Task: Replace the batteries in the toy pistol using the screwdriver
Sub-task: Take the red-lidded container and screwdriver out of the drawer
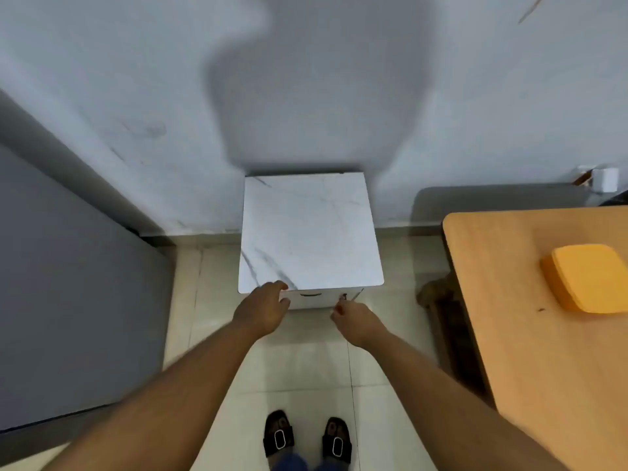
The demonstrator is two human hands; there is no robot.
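Neither the toy pistol nor the screwdriver nor any battery is in view. I stand in front of a small white cabinet with a marble-patterned top (311, 229) set against the wall. Its front shows a drawer with a dark slot handle (311, 295) and a small dark key (344, 296) at the right. My left hand (263, 309) grips the front left corner of the top, fingers curled over the edge. My right hand (355, 319) reaches to the key, its fingertips pinched together on it; something small and red shows at the fingers.
A wooden table (530, 334) stands at the right with a flat orange box (589, 278) on it. A grey panel (74, 300) fills the left side. My sandalled feet (307, 438) stand on the pale tiled floor. A white fitting (603, 180) sits on the wall at far right.
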